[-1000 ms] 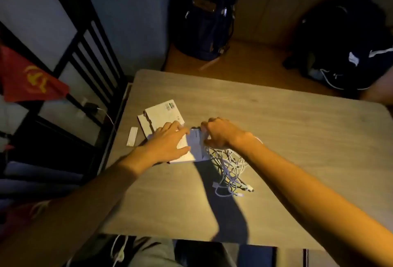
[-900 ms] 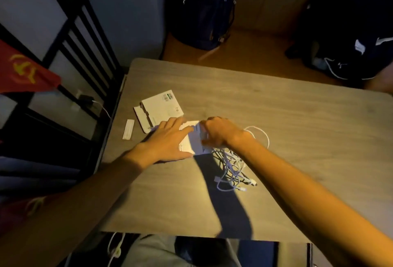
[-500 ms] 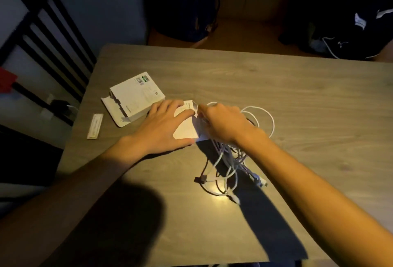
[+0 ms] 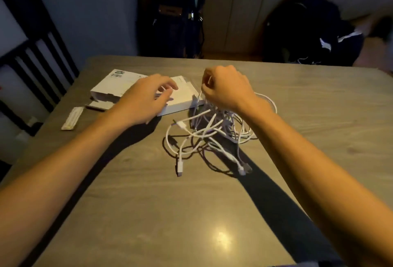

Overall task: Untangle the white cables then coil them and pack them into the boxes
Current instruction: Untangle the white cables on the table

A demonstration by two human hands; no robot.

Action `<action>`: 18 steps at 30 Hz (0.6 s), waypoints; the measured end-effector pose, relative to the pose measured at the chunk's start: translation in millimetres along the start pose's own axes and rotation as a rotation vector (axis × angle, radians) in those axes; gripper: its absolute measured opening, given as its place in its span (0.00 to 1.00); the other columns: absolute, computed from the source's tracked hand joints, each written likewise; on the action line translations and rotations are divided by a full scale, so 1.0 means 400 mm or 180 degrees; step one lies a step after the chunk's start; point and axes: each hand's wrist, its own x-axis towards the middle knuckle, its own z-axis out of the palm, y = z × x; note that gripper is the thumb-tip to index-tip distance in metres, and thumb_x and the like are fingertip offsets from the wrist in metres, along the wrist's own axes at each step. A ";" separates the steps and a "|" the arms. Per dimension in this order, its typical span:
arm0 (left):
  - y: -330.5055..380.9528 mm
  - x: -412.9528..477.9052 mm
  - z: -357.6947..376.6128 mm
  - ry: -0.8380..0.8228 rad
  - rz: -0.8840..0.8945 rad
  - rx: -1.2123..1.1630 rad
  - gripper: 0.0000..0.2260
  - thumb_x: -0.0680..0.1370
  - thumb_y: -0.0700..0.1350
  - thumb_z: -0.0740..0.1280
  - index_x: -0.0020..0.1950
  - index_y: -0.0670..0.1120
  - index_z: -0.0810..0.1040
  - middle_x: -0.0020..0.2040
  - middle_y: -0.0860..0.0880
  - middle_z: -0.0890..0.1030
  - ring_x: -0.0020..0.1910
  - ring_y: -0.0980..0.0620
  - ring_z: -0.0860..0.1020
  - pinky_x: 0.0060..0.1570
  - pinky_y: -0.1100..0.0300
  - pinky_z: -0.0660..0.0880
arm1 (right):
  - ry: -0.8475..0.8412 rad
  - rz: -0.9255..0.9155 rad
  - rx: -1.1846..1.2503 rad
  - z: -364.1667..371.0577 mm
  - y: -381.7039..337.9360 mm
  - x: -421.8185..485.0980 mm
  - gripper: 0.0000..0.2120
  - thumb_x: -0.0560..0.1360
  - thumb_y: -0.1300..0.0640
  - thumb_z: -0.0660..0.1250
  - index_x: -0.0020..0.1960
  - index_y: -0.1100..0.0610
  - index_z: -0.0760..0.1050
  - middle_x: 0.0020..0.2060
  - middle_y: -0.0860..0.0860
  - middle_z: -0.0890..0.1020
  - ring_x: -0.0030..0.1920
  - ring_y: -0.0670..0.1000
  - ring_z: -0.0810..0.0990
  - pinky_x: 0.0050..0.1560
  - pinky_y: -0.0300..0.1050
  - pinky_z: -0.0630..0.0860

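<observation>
A tangle of white cables [image 4: 209, 137] lies in the middle of the wooden table [image 4: 148, 213], with plug ends trailing toward me. My right hand [image 4: 225, 88] is raised above the tangle's far side and grips strands of cable, lifting them. My left hand [image 4: 146, 98] hovers with relaxed fingers over a flat white box [image 4: 182, 98] just left of the cables. A second white box [image 4: 114, 84] lies behind it at the far left, its end open.
A small white strip [image 4: 71, 118] lies near the table's left edge. A dark chair [image 4: 40, 54] stands to the left. A backpack [image 4: 178, 22] and a dark bag [image 4: 308, 32] sit on the floor beyond the table's far edge.
My right hand has closed on cable strands and lifted them off the table. My left hand has risen from pressing the near box. The camera tilted up.
</observation>
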 end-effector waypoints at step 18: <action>0.120 -0.259 0.019 -0.0724 0.1005 0.0818 0.13 0.77 0.64 0.66 0.52 0.55 0.76 0.48 0.58 0.78 0.47 0.58 0.74 0.46 0.61 0.72 | -0.1076 -0.1336 -0.0393 -0.063 -0.096 -0.304 0.10 0.75 0.57 0.73 0.56 0.51 0.82 0.53 0.49 0.81 0.52 0.47 0.77 0.53 0.44 0.80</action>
